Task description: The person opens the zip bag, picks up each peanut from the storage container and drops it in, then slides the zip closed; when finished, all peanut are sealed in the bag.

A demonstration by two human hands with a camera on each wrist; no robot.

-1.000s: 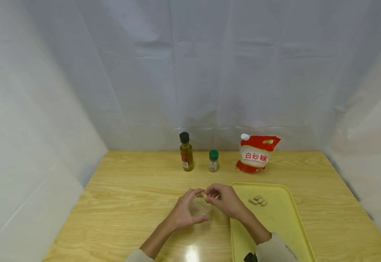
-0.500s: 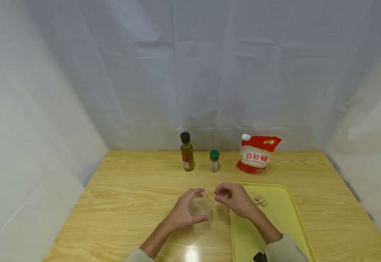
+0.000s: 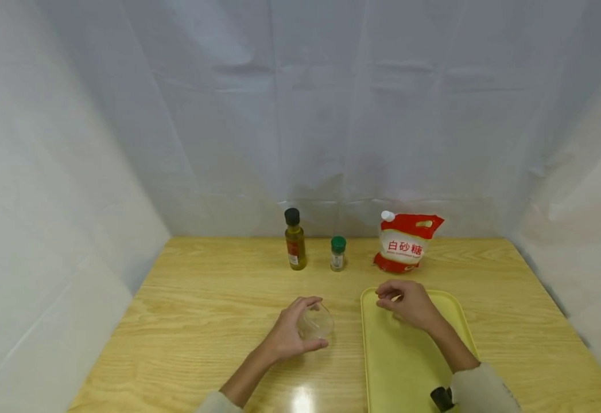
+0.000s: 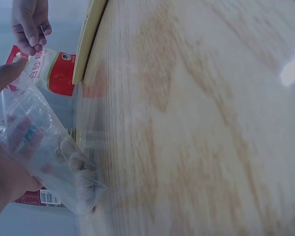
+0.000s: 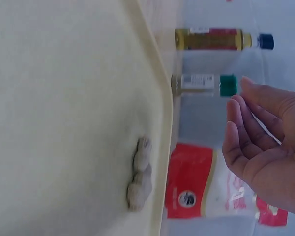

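Observation:
My left hand (image 3: 290,332) holds a clear plastic bag (image 3: 317,322) over the table, thumb on one side and fingers on the other. Several peanuts (image 4: 78,164) lie in the bottom of the bag in the left wrist view. Above the yellow tray (image 3: 398,367) is my right hand (image 3: 406,303), its fingers loosely bent with nothing between them. More peanuts (image 5: 140,174) lie on the tray near its rim in the right wrist view; the right hand hides them from the head camera.
Along the back of the table stand an oil bottle (image 3: 295,241) with a black cap, a small green-capped spice jar (image 3: 337,254) and a red and white sugar bag (image 3: 406,244). Pale sheeting (image 3: 310,115) hangs behind the table and at both sides.
My right hand has moved right, from the plastic bag's mouth to over the tray. A small pale thing at its fingertips a second ago is gone from them. The left hand stays in place.

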